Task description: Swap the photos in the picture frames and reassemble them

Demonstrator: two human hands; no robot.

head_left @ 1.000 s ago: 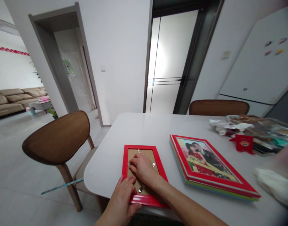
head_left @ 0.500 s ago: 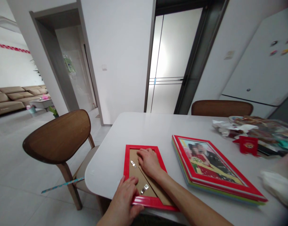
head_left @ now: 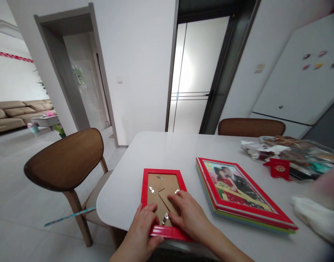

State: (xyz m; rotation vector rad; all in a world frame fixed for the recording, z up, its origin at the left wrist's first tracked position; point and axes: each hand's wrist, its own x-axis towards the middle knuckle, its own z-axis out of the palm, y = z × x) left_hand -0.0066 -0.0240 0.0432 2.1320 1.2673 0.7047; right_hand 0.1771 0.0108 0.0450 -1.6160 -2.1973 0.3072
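Observation:
A small red frame [head_left: 145, 187] lies face down near the table's front edge, its brown backing board [head_left: 156, 182] showing metal clips and a slit. My left hand [head_left: 145, 225] grips the frame's lower left corner, thumb on the near edge and fingers over the top. My right hand [head_left: 187, 213] rests on the right part of the backing, fingers apart, with fingertips close to the right clip [head_left: 177, 191] and thumb near the bottom clip [head_left: 165, 218]. To the right lies a stack of larger frames [head_left: 246, 193], a red one with a photo on top.
The white table [head_left: 167, 149] also bears a red packet [head_left: 280, 169], plastic bags [head_left: 306, 153] and a white cloth [head_left: 314, 214] at the right. One brown chair [head_left: 67, 160] stands at the left, another [head_left: 251, 127] behind the table.
My right hand has moved from the upper backing down and to the right, uncovering the top and right clips. My left hand stays on the corner. The view has shifted slightly.

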